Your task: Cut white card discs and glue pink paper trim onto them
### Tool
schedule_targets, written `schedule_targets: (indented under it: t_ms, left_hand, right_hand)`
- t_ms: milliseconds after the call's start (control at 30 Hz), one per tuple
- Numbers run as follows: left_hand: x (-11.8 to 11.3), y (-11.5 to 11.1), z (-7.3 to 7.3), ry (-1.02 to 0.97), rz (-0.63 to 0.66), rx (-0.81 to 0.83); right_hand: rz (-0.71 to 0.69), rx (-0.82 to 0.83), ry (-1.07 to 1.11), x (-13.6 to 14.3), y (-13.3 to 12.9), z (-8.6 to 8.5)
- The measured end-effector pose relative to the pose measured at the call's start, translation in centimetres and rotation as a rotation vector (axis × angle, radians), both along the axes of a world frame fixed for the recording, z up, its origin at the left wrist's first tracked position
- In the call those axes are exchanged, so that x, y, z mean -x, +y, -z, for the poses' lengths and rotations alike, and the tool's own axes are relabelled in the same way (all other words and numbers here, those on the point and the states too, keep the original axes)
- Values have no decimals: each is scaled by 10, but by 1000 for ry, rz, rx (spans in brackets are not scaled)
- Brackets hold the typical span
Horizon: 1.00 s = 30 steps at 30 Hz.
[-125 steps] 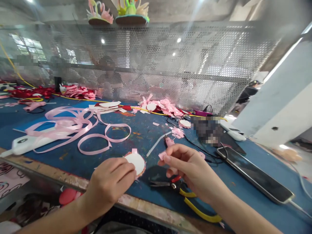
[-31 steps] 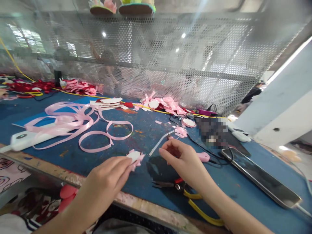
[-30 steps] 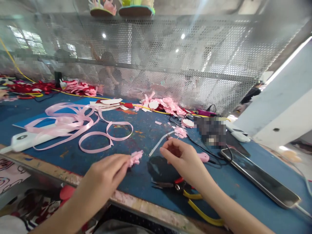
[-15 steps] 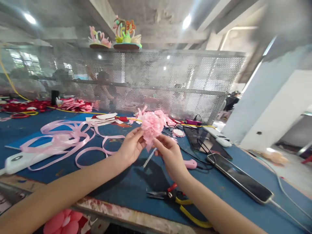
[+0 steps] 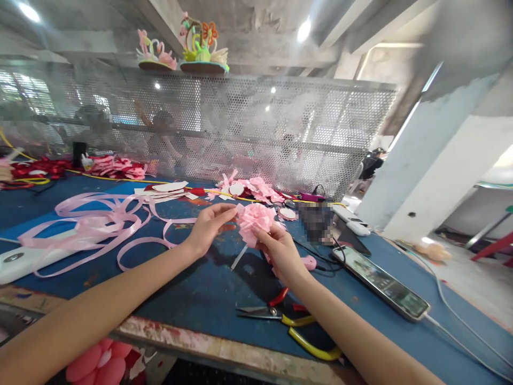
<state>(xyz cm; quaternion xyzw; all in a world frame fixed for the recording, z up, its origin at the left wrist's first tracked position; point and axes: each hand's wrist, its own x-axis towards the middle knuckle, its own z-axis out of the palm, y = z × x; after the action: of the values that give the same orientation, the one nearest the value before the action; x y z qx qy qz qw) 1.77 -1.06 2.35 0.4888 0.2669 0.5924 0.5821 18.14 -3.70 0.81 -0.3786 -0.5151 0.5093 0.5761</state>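
A ruffled pink ribbon flower (image 5: 256, 220) is held above the blue tabletop, in the middle of the head view. My right hand (image 5: 280, 248) grips it from below right, thumb against the front petals. At its upper left edge, my left hand (image 5: 212, 224) pinches a petal between thumb and fingertips. Under the flower shows a thin whitish stick (image 5: 239, 258); whether it joins the flower I cannot tell. Behind my right hand, a pink handle (image 5: 309, 262) is partly hidden. Nearer me lie scissors (image 5: 276, 314) with red and yellow handles, partly covered by my right forearm.
Loops of pink ribbon (image 5: 92, 219) lie over a white power strip (image 5: 40, 256) at left. White card pieces (image 5: 164, 191) and pink ribbon pieces (image 5: 260, 188) are farther back. A phone (image 5: 380, 280) with a cable lies at right. A perforated metal screen (image 5: 240, 128) stands behind.
The flower has come down a little and turned in my hands. My left fingers have shifted from its lower left side to a petal at its upper left edge. The phone screen is now lit.
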Motion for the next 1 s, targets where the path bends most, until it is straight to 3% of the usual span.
schedule_targets:
  t_ms: [200,1000]
  left_hand:
    - [1,2,1,148,-58,-18]
    - [3,0,-1,214,-57,-20]
  right_hand:
    - [-3,-12,-98,-2,-3,-1]
    - [75,-96,-255,-4,-8,-9]
